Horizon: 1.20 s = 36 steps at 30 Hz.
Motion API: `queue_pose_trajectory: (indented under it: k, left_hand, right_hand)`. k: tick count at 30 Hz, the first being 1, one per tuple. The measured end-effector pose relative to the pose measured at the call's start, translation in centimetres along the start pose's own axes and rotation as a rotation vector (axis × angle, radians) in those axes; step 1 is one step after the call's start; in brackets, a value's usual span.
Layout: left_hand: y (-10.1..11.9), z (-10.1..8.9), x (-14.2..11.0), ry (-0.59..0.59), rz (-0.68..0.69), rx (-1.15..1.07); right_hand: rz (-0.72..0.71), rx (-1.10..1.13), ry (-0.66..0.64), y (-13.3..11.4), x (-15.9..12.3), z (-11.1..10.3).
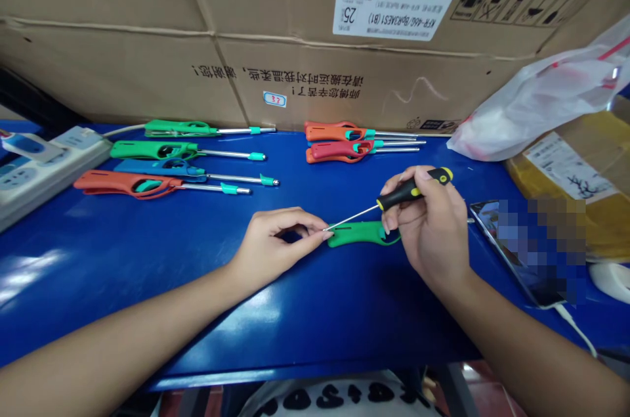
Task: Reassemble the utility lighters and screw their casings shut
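My right hand (433,230) grips a black and yellow screwdriver (406,194). Its thin metal shaft slants down to the left, with the tip at the butt end of a green gas lighter (357,233). At that same end, the thumb and forefinger of my left hand (275,240) pinch the lighter, right beside the screwdriver tip. Whether the tip touches a screw is too small to tell. The lighter lies on the blue table, and my right hand covers its nozzle end.
An orange lighter (123,183) lies among several at the left, beside a white power strip (59,157). Red and orange lighters (339,152) sit at the back. A cardboard box (275,29) walls the far side. A phone (516,253), taped parcel (585,174) and plastic bag (536,102) stand right.
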<state>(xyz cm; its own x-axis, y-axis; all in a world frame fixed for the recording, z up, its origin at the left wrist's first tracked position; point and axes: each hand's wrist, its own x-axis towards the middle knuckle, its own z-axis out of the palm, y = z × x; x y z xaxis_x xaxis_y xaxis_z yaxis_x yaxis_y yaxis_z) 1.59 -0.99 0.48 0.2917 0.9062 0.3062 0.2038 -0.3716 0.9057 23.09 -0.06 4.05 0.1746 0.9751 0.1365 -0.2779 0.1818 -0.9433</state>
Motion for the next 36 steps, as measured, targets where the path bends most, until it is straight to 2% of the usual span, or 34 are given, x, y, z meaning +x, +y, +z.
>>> queue_pose_trajectory:
  k: [9,18,27,31,36]
  left_hand:
    - [-0.2,0.0,-0.1,-0.002,0.031,0.024]
    - [-0.4,-0.2,-0.3,0.029,0.100,0.229]
    - [-0.8,0.0,-0.3,0.029,0.098,0.269]
    - [-0.9,-0.1,-0.1,0.035,0.113,0.322]
    - [-1.1,-0.2,0.0,0.010,0.141,0.273]
  right_hand:
    - [-0.095,-0.076,-0.014,-0.1,-0.5,-0.1]
    - [-0.217,-0.256,-0.086,-0.5,-1.6,0.4]
    - [-0.294,-0.255,-0.127,-0.2,-1.2,0.7]
    - [-0.390,-0.258,-0.125,-1.2,-0.5,1.0]
    - [-0.454,-0.314,-0.120,-2.6,0.0,1.5]
